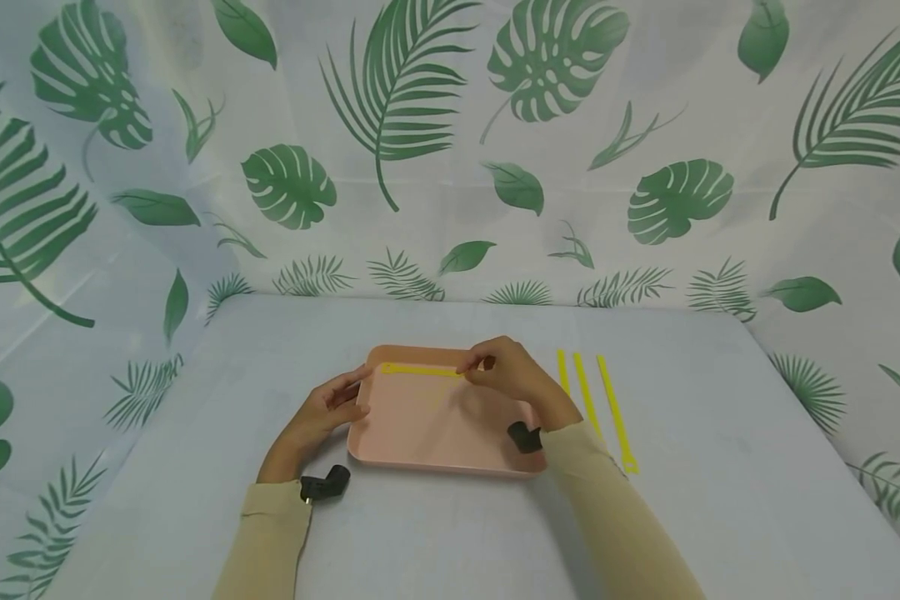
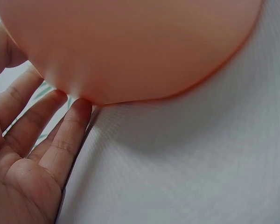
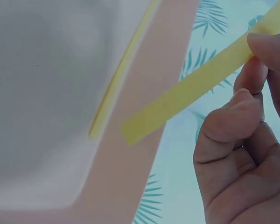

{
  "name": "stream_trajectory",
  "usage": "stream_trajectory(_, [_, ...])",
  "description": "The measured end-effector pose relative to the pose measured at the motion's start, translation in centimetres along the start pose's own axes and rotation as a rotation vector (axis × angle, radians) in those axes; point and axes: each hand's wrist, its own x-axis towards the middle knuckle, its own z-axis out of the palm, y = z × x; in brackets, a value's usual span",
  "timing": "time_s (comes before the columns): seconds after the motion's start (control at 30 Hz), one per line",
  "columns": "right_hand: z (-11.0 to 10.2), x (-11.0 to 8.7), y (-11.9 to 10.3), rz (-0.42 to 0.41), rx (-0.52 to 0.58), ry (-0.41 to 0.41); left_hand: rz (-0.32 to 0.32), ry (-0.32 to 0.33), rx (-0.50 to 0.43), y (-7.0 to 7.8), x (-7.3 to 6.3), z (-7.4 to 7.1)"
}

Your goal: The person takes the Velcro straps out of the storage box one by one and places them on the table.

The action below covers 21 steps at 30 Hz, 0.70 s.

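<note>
Left hand (image 1: 320, 414): fingers apart, fingertips against left rim of pink rectangular tray (image 1: 427, 425). Slim yellow strip (image 1: 420, 370): over the tray's far side, holed end left, long axis roughly left to right — extending leftward from right hand (image 1: 506, 367), the nearer one, thumb and finger pinching it. Three loose yellow strips (image 1: 587, 392) — on white tabletop (image 1: 420, 542), right of tray.

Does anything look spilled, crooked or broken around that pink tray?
Nothing stands out: no spill or damage shows. Three yellow strips lie beside the pink tray, and the right hand pinches another strip.
</note>
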Motion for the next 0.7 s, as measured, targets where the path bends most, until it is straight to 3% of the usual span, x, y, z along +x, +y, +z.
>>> stream_trajectory(0.5, [-0.5, -1.8, 0.5, -0.081, 0.032, 0.126, -0.001, 0.007, 0.018, 0.1, 0.1, 0.0])
stream_trajectory(0.7, [-0.6, -2.2, 0.9, -0.058, 0.102, 0.129, 0.028, -0.011, -0.004, -0.2, 0.1, 0.1])
